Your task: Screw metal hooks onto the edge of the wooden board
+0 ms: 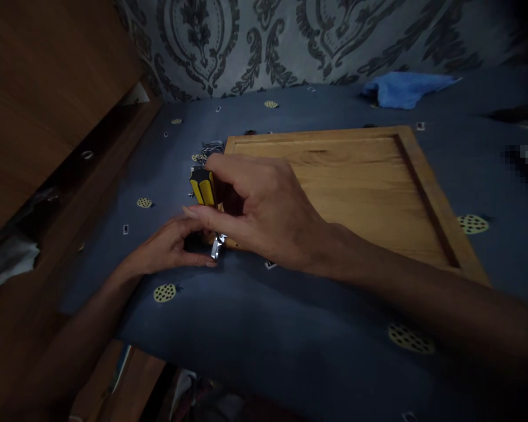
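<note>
My right hand (259, 211) is wrapped round a screwdriver with a yellow and black handle (203, 186), held upright at the near left corner of a wooden panel (361, 193). My left hand (171, 246) lies low beside that corner, its fingers pinched on a small shiny metal bracket (217, 246) under the screwdriver. The screwdriver's tip is hidden behind my fingers. The panel lies flat on a dark blue bedsheet (290, 328) with pale spotted prints.
A small heap of metal fittings (211, 149) lies by the panel's far left corner. A blue cloth (400, 88) is crumpled at the back right. Brown wooden furniture (39, 99) stands along the left. A patterned wall (290, 41) rises behind.
</note>
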The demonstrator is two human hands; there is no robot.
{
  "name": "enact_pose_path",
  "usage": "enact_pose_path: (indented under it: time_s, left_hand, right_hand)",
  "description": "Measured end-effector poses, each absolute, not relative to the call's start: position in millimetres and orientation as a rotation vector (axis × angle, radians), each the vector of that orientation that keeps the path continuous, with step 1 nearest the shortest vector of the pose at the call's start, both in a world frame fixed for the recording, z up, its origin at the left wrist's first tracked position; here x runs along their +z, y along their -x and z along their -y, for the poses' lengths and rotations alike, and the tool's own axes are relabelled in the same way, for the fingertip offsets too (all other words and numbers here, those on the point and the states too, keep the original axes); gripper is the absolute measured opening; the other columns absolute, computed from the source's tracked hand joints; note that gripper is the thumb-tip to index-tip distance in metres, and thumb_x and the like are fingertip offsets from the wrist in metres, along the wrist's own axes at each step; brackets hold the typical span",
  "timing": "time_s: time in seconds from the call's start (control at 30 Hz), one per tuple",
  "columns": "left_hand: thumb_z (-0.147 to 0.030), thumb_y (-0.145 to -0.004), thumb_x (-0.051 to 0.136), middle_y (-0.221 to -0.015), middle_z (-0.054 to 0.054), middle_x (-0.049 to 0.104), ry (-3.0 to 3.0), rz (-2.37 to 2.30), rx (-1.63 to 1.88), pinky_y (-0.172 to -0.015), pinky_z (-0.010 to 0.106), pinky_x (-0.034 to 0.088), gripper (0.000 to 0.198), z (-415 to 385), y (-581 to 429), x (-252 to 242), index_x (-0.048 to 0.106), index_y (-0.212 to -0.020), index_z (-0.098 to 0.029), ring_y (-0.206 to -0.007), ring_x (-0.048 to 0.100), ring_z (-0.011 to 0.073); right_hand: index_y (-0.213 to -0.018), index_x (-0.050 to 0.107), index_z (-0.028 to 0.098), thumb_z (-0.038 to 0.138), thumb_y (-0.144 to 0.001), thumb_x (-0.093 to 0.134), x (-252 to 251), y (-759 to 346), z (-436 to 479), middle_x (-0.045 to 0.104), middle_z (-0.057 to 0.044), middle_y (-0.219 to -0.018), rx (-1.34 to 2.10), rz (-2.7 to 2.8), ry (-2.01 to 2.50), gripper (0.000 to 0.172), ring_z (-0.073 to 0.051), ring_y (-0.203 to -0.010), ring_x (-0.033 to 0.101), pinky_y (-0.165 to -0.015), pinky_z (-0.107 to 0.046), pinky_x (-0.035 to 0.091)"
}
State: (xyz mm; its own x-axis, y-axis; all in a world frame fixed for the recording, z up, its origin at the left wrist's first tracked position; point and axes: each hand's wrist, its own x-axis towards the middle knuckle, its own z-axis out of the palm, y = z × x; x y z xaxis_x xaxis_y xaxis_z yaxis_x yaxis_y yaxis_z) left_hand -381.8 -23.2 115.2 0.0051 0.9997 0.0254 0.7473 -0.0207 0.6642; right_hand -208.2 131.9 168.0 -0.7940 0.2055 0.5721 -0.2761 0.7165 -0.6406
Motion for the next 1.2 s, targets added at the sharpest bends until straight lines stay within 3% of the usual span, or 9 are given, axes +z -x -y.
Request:
enact_pose_path:
  time_s: [0.17,0.4,0.57,0.73,0.97,1.07,1.2]
  left_hand:
    - [-0.061,-0.083,0.082,-0.110,0.006,0.074,-1.826,-1.786,0.706,-0.097,0.042,0.058,0.049,23,382,116,0.073,-0.112,-0.022,-0.104,0.069,0.0286]
    - [-0.066,-0.084,0.080,-0.119,0.008,0.073,-1.833,-1.768,0.752,-0.097,0.039,0.057,0.055,22,380,115,0.075,-0.118,-0.022,-0.108,0.068,0.0279]
    - [-0.069,-0.083,0.079,-0.112,0.006,0.074,-1.829,-1.801,0.707,-0.091,0.037,0.057,0.058,22,381,117,0.075,-0.118,-0.023,-0.102,0.068,0.0262]
    - [-0.068,-0.085,0.077,-0.102,0.004,0.074,-1.836,-1.818,0.665,-0.093,0.040,0.057,0.058,23,381,117,0.073,-0.121,-0.023,-0.098,0.069,0.0267]
    - [-0.069,-0.085,0.076,-0.104,0.005,0.074,-1.820,-1.823,0.657,-0.090,0.039,0.057,0.057,22,379,120,0.073,-0.115,-0.020,-0.097,0.069,0.0264]
    - [-0.071,-0.085,0.076,-0.108,0.007,0.074,-1.829,-1.818,0.685,-0.094,0.040,0.057,0.057,23,381,118,0.074,-0.109,-0.019,-0.102,0.069,0.0273]
    - [-0.071,-0.085,0.076,-0.110,0.007,0.074,-1.833,-1.810,0.682,-0.095,0.042,0.055,0.062,24,382,115,0.073,-0.121,-0.021,-0.106,0.068,0.0296]
  right_hand:
    - [-0.076,0.038,0.023,0.027,-0.096,0.071,168,208,-132,0.056,0.004,-0.078,1.042,2.283,-0.057,0.039,-0.013,-0.078,0.056,-0.072,-0.029,0.044]
    - [-0.092,0.060,0.018,0.018,-0.096,0.065,181,207,-141,0.061,0.003,-0.082,1.462,2.254,-0.130,0.007,-0.012,-0.077,0.059,-0.066,-0.025,0.046]
    - [-0.082,0.060,0.018,0.020,-0.095,0.071,183,207,-143,0.064,0.002,-0.085,1.482,2.243,-0.123,0.018,-0.011,-0.075,0.060,-0.064,-0.025,0.049]
    - [-0.078,0.055,0.020,0.028,-0.094,0.076,178,205,-135,0.057,0.005,-0.072,1.412,2.221,-0.042,0.028,-0.010,-0.069,0.055,-0.059,-0.022,0.045]
    - [-0.083,0.064,0.015,0.018,-0.095,0.073,191,203,-142,0.060,0.004,-0.077,1.357,2.392,-0.110,0.015,-0.008,-0.070,0.054,-0.062,-0.023,0.043]
    - [-0.070,0.056,0.017,0.018,-0.095,0.072,191,202,-145,0.055,0.005,-0.070,1.292,2.416,-0.177,0.030,-0.008,-0.068,0.051,-0.062,-0.023,0.041]
    - [-0.066,0.043,0.019,0.026,-0.094,0.076,179,206,-140,0.047,0.007,-0.066,1.173,2.274,-0.122,0.043,-0.008,-0.065,0.045,-0.062,-0.026,0.036]
